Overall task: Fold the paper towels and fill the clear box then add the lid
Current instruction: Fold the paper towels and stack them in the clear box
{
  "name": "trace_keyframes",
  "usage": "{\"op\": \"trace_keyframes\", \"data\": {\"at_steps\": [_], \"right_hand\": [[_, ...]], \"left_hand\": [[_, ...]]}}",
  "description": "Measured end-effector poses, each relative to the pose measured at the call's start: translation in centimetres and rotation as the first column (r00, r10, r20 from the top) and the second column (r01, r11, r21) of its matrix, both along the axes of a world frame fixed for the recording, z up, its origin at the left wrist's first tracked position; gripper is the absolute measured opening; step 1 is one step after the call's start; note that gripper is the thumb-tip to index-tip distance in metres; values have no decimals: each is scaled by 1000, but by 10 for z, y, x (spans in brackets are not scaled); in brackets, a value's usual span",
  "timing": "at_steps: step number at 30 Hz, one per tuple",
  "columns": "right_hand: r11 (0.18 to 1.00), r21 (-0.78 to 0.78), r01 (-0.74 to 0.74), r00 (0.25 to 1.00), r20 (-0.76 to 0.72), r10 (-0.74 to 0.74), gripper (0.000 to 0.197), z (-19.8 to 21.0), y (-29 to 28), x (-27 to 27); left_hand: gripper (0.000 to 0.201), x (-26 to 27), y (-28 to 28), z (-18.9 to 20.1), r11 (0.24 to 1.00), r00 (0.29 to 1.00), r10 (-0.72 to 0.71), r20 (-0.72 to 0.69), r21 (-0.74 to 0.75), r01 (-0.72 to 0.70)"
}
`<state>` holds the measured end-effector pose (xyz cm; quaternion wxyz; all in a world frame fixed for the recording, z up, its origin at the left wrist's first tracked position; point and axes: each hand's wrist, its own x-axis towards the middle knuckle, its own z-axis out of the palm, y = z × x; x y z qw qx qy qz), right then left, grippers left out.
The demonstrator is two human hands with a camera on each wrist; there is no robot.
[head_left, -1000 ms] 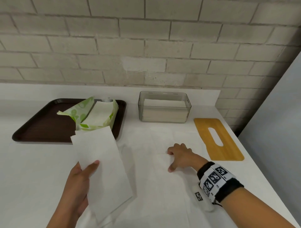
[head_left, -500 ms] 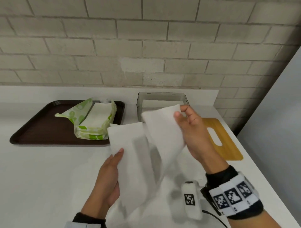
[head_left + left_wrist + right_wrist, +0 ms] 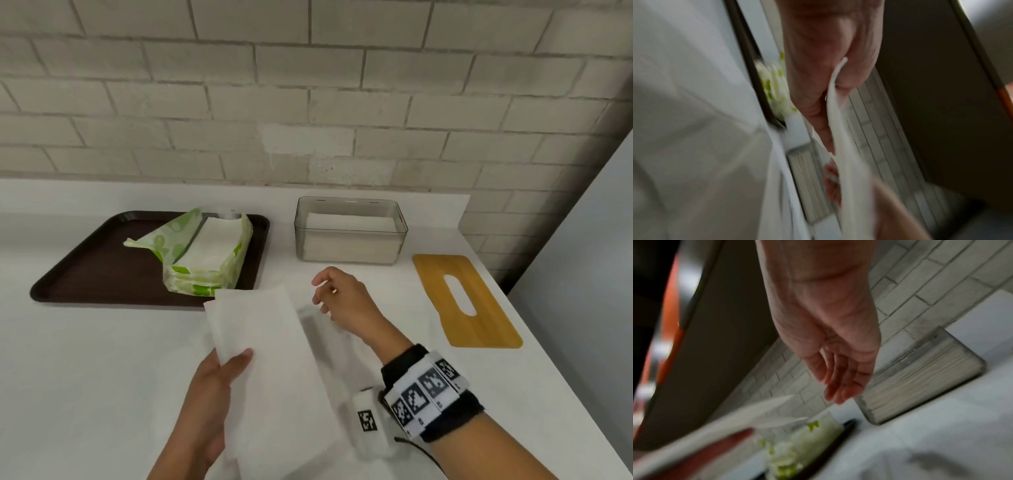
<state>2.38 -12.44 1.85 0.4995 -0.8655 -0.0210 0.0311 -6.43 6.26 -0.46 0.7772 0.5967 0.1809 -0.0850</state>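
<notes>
The left hand (image 3: 209, 394) pinches a folded paper towel (image 3: 270, 370) above the near surface (image 3: 85, 377). The right hand (image 3: 342, 298) hovers just right of it with relaxed, empty fingers. Farther away stands the clear box (image 3: 351, 229), partly filled with towels; the wooden lid (image 3: 466, 301) lies to its right, and the opened towel pack (image 3: 202, 253) on a dark tray (image 3: 102, 274) to the left.

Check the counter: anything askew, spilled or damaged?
Nothing stands out. The box sits upright with towels stacked flat, the lid lies flat beside it, and the opened towel pack is on the tray.
</notes>
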Motion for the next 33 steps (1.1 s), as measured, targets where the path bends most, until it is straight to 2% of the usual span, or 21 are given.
{"op": "trace_keyframes", "data": {"at_steps": [1,3,5,6,8,12,15,17,19,20,22,23,24,26,28,29,30,31,33], "right_hand": [[989,-137,-62,998,-40,57,18,-8,-1,9],[901,-357,-247,967,-152,205,27,-22,3,21],[784,-468,-409,908,-297,296,48,-34,9,26],[733,-509,-451,888,-341,309,55,-37,13,28],[684,-561,-467,882,-356,310,59,-42,18,32],[708,-529,-468,872,-408,272,51,-50,22,41],[657,-563,-501,861,-404,310,36,-51,22,41],[666,-574,-477,879,-329,346,17,-47,21,37],[744,-478,-467,884,-269,382,26,-40,15,33],[804,-367,-468,882,-256,396,30,-32,10,29],[881,0,-473,859,-222,461,28,-9,-3,17],[863,214,-458,847,-190,496,28,4,-8,9],[811,396,-431,839,-155,521,29,18,-13,2],[708,581,-402,844,-65,533,35,41,-17,-10],[671,633,-386,874,18,486,43,52,-13,-16],[686,634,-358,899,35,437,47,53,-8,-18],[720,614,-324,926,49,375,50,51,-2,-18],[787,548,-284,953,68,296,50,46,6,-18],[926,323,-193,978,138,155,47,33,21,-19]], "left_hand": [[21,-3,10,-1,999,999,34,-7,-2,-34],[23,-9,29,-6,995,995,95,-13,-3,-95],[22,-15,41,-7,993,993,115,-3,-3,-115],[20,-17,45,-7,993,993,119,2,0,-119],[18,-22,50,-8,991,991,133,3,-1,-133],[18,-26,54,-11,986,986,167,-3,10,-167],[19,-26,54,-12,985,985,171,-2,0,-171],[19,-25,54,-11,983,983,186,3,-2,-186],[19,-22,53,-10,980,980,199,11,-16,-199],[18,-21,53,-9,977,977,211,12,-30,-211],[19,-17,51,-8,966,969,245,6,-92,-243],[21,-15,50,-6,956,965,261,0,-135,-259],[25,-12,47,-5,945,961,276,-7,-179,-273],[30,-5,38,-2,925,956,293,-24,-243,-290],[30,2,25,1,926,966,255,-29,-279,-253],[30,5,16,4,935,975,219,-34,-279,-219],[30,7,7,6,944,982,184,-44,-271,-189],[32,9,-2,8,953,987,153,-50,-257,-160],[43,11,-16,10,968,993,108,-48,-223,-116]]}}
